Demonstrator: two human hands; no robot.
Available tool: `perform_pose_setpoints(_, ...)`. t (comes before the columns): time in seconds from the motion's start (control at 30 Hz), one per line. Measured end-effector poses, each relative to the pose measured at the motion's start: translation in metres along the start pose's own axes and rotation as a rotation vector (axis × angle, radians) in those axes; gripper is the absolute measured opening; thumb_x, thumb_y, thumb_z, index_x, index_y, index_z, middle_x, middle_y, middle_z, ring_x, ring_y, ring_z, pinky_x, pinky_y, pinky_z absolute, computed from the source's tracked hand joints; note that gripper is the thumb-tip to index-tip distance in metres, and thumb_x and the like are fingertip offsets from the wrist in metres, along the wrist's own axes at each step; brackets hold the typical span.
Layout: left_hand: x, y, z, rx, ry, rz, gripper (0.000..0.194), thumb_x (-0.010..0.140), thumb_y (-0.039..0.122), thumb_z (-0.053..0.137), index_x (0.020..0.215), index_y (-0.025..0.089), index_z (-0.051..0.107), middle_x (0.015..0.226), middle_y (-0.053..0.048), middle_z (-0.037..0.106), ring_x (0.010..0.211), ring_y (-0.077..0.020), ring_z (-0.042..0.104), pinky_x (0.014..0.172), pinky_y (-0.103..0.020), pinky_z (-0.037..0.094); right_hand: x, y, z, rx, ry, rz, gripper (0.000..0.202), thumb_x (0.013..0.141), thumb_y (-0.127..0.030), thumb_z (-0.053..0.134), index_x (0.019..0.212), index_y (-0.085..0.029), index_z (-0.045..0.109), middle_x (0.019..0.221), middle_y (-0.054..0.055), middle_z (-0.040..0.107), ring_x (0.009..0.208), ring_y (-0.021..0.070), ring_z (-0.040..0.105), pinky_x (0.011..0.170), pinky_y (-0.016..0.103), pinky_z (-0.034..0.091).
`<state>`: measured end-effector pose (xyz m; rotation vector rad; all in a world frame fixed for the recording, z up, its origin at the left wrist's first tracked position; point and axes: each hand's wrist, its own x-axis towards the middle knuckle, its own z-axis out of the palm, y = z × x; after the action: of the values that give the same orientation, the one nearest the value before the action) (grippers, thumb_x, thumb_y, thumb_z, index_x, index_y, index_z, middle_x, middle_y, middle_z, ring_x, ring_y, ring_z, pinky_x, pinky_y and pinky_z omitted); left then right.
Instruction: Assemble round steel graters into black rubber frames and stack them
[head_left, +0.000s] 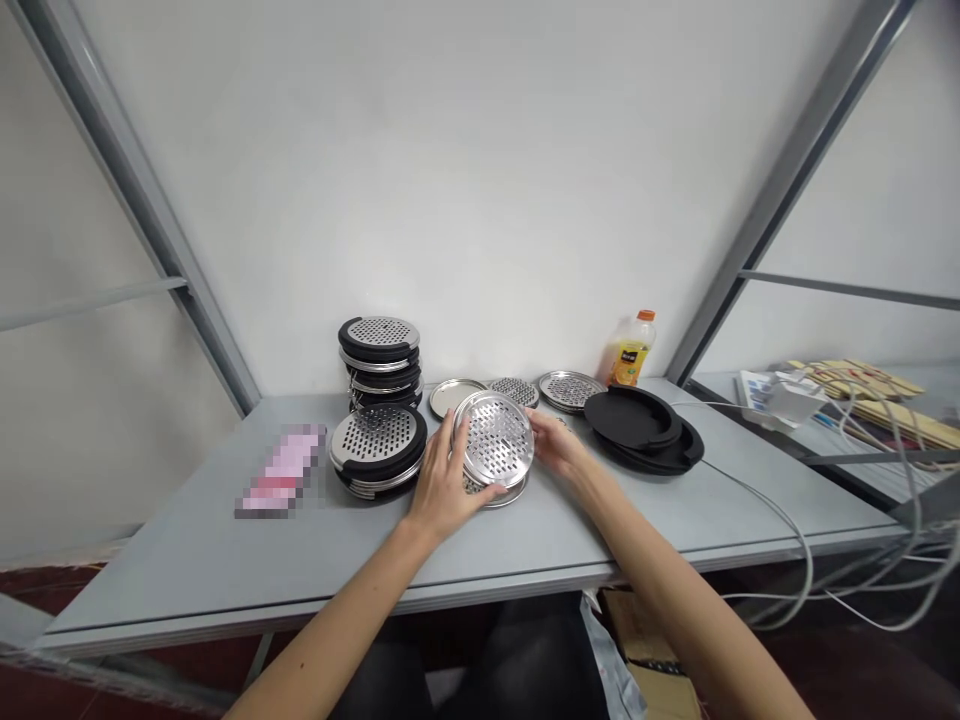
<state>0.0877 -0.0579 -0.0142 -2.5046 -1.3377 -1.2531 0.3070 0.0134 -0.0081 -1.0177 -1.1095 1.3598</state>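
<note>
A round metal grater disc [498, 440] with rows of slots is tilted up between my two hands. My left hand [444, 475] grips its left and lower rim, thumb along the bottom edge. At the disc's right rim are the curled fingers of my right hand [553, 440]. Another metal disc [510, 497] lies on the table just beneath it. To the left of my left hand stands a short stack of black-rimmed grater discs [379, 445]. Behind the held disc rest a plain metal disc [454, 397], a perforated disc [514, 390] and a pile of grater discs [570, 388].
A taller stack of black-rimmed discs [379, 345] stands near the wall. Black round trays [634, 418] sit at the right, with a juice bottle [632, 352] behind them. A blurred pink rectangular item [285, 470] lies at the left. White cables [780, 510] run over the grey table [247, 560].
</note>
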Motion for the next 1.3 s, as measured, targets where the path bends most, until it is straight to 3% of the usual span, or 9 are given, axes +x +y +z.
perform_pose_setpoints(0.13,-0.005,-0.001,-0.002,-0.088,-0.08,-0.11,0.107,0.072,0.05,0.073,0.15,0.025,0.004,0.156,-0.015,0.015,0.14,-0.0364,0.024,0.111,-0.05,0.03,-0.001,0.008,0.002,-0.075,0.088,-0.057,0.038,0.07,-0.041,0.068,0.098,-0.016,0.071,0.092,0.009,0.074,0.075,0.02,0.066,0.066,0.029,0.05)
perform_pose_setpoints(0.37,-0.015,0.008,-0.002,-0.15,-0.218,-0.239,0.094,0.081,0.051,0.063,0.15,0.025,0.005,0.157,-0.015,0.002,0.143,-0.0365,0.015,0.111,-0.052,0.027,-0.008,0.017,0.007,-0.671,0.109,-0.304,0.034,0.078,-0.04,0.058,0.091,-0.014,0.075,0.095,0.01,0.074,0.088,0.0265,0.068,0.081,0.036,0.051)
perform_pose_setpoints(0.5,-0.015,0.011,0.0,-0.11,-0.252,-0.287,0.096,0.082,0.056,0.058,0.151,0.018,0.002,0.156,-0.021,0.008,0.142,-0.0405,0.015,0.11,-0.056,0.024,-0.013,0.017,0.012,-0.803,0.119,-0.314,0.034,0.08,-0.038,0.056,0.093,-0.013,0.074,0.098,0.012,0.074,0.087,0.0258,0.068,0.082,0.035,0.051)
perform_pose_setpoints(0.6,-0.015,0.009,0.0,-0.096,-0.275,-0.29,0.093,0.081,0.056,0.057,0.151,0.019,0.007,0.154,-0.021,0.015,0.142,-0.0408,0.015,0.11,-0.059,0.022,-0.015,0.017,0.013,-0.879,0.089,-0.341,0.032,0.081,-0.037,0.054,0.089,-0.014,0.074,0.093,0.009,0.074,0.085,0.0257,0.068,0.08,0.035,0.051)
perform_pose_setpoints(0.77,-0.018,0.003,0.003,-0.121,-0.326,-0.251,0.118,0.061,0.059,0.075,0.151,0.022,0.008,0.155,-0.02,0.013,0.142,-0.0427,0.015,0.111,-0.058,0.022,-0.015,0.021,0.014,-0.923,0.19,-0.372,0.031,0.082,-0.035,0.052,0.09,-0.014,0.074,0.093,0.01,0.074,0.086,0.0247,0.067,0.082,0.035,0.05)
perform_pose_setpoints(0.93,-0.017,0.001,0.006,-0.13,-0.349,-0.318,0.106,0.07,0.052,0.07,0.151,0.02,0.01,0.155,-0.022,0.016,0.141,-0.0408,0.019,0.11,-0.056,0.024,-0.015,0.022,0.013,-0.916,0.155,-0.396,0.03,0.082,-0.034,0.052,0.088,-0.015,0.075,0.092,0.009,0.074,0.083,0.0232,0.067,0.081,0.034,0.05)
perform_pose_setpoints(1.03,-0.014,0.0,0.006,-0.143,-0.351,-0.343,0.106,0.069,0.051,0.073,0.15,0.018,0.014,0.154,-0.022,0.017,0.142,-0.0395,0.017,0.112,-0.055,0.023,-0.014,0.023,0.012,-0.877,0.167,-0.391,0.031,0.082,-0.035,0.053,0.091,-0.014,0.074,0.096,0.01,0.073,0.087,0.0235,0.067,0.082,0.034,0.051)
perform_pose_setpoints(1.3,-0.014,-0.006,0.004,-0.239,-0.244,-0.305,0.101,0.069,0.047,0.073,0.149,0.025,0.015,0.152,-0.015,0.023,0.141,-0.0339,0.024,0.112,-0.05,0.026,-0.012,0.022,0.009,-0.744,0.119,-0.372,0.036,0.082,-0.038,0.056,0.104,-0.014,0.071,0.112,0.013,0.069,0.102,0.025,0.064,0.087,0.036,0.051)
